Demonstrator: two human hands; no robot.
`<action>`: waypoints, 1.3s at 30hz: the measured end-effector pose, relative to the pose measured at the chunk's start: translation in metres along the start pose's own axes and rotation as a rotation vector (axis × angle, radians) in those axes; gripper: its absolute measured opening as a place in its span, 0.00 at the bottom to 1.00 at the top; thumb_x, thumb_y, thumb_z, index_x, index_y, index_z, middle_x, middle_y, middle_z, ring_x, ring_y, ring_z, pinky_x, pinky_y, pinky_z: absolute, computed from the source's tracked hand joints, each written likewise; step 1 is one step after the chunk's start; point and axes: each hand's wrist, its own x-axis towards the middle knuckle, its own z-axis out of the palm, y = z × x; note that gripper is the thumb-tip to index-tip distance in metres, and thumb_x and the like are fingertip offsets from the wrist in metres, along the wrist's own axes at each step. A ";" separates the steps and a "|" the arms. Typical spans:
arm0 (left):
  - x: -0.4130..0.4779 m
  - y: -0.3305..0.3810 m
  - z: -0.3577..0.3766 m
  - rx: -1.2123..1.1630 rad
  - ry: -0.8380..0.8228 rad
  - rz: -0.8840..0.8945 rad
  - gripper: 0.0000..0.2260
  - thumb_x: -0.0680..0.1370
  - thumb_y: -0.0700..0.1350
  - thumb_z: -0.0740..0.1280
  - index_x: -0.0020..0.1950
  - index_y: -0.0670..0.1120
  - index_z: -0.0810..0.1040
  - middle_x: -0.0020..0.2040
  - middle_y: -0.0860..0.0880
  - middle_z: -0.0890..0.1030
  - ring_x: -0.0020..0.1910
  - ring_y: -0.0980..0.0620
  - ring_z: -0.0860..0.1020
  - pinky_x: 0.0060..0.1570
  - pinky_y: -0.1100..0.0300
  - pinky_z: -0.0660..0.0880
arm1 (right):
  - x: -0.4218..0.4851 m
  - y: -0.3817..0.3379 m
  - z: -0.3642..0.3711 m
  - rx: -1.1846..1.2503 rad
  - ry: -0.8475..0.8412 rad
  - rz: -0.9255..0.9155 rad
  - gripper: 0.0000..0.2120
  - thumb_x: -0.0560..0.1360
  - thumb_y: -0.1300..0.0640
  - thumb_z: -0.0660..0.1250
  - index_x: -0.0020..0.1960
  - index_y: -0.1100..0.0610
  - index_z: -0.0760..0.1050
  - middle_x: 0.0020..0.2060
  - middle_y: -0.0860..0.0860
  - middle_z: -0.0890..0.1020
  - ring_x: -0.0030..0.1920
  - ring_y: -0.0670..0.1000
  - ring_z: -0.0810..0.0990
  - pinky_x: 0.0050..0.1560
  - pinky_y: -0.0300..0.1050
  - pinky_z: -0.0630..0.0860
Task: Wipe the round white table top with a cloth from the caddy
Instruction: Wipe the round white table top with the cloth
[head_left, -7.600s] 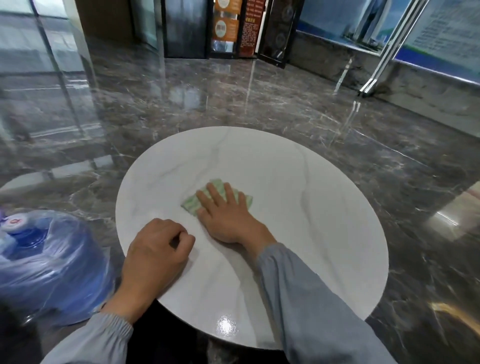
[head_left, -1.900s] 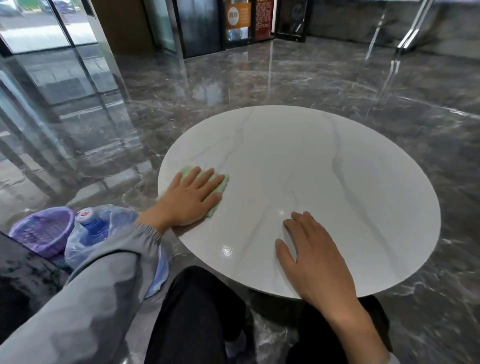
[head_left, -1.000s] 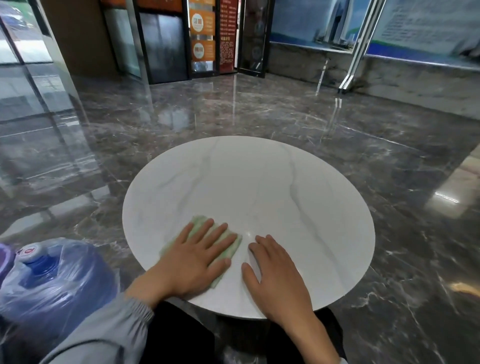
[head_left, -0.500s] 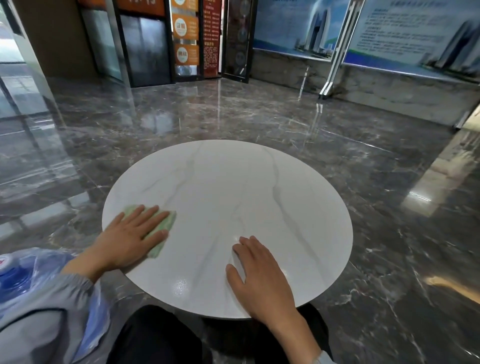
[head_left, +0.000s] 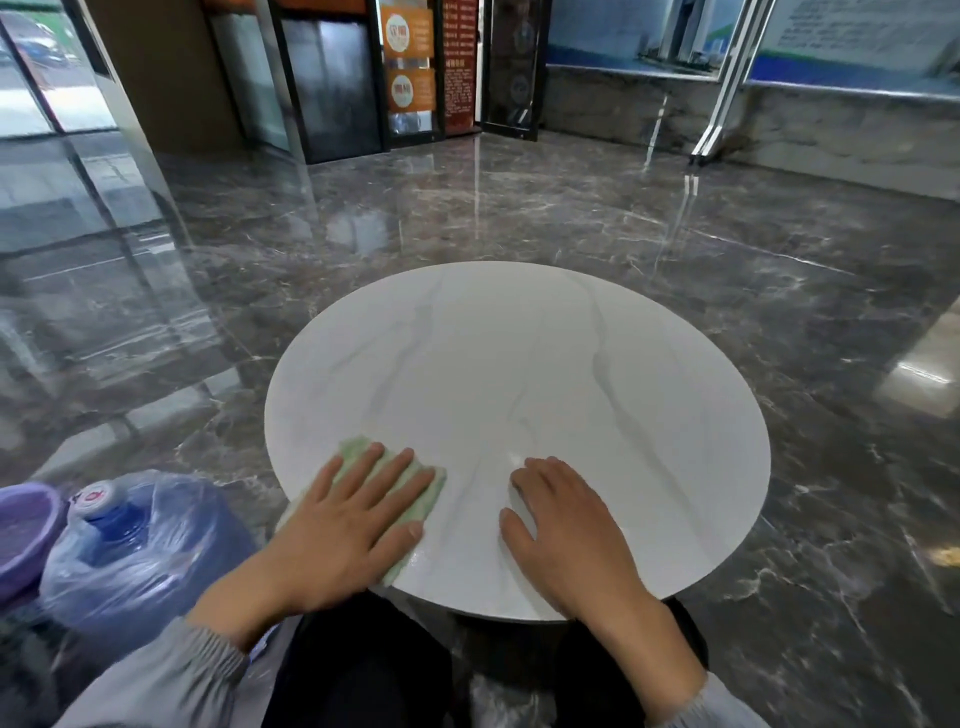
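The round white table top (head_left: 545, 374), veined like marble, fills the middle of the head view. My left hand (head_left: 348, 525) lies flat with spread fingers on a folded pale green cloth (head_left: 431, 483) at the near left part of the top, pressing it down. Most of the cloth is hidden under the palm. My right hand (head_left: 566, 530) rests flat on the bare table surface near the front edge, to the right of the cloth, holding nothing.
A large blue water bottle (head_left: 130, 551) wrapped in clear plastic stands on the floor at the near left, next to a purple basket (head_left: 21, 530). Glossy dark marble floor surrounds the table. My dark-trousered legs are under the near edge.
My left hand has slid the cloth rightward from the table's left edge toward the near middle. My right hand has stayed near the front edge.
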 end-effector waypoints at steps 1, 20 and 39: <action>-0.003 0.006 0.001 0.007 0.003 0.029 0.30 0.77 0.74 0.30 0.80 0.72 0.38 0.82 0.64 0.34 0.82 0.53 0.31 0.79 0.48 0.33 | 0.005 -0.001 -0.008 -0.024 -0.015 -0.004 0.19 0.82 0.44 0.57 0.70 0.50 0.71 0.70 0.45 0.71 0.73 0.51 0.67 0.70 0.46 0.67; 0.175 -0.203 -0.034 0.018 -0.013 -0.371 0.45 0.70 0.81 0.28 0.84 0.65 0.48 0.86 0.55 0.47 0.85 0.47 0.43 0.82 0.43 0.46 | 0.081 -0.015 -0.006 -0.210 -0.253 0.053 0.26 0.82 0.34 0.43 0.78 0.38 0.51 0.77 0.49 0.55 0.77 0.58 0.53 0.73 0.63 0.58; 0.145 -0.136 -0.049 0.044 -0.038 -0.304 0.32 0.82 0.70 0.40 0.84 0.62 0.41 0.86 0.55 0.42 0.85 0.48 0.40 0.82 0.42 0.42 | 0.083 -0.014 -0.010 -0.188 -0.302 0.046 0.26 0.84 0.36 0.45 0.80 0.38 0.48 0.80 0.50 0.52 0.80 0.59 0.47 0.76 0.66 0.52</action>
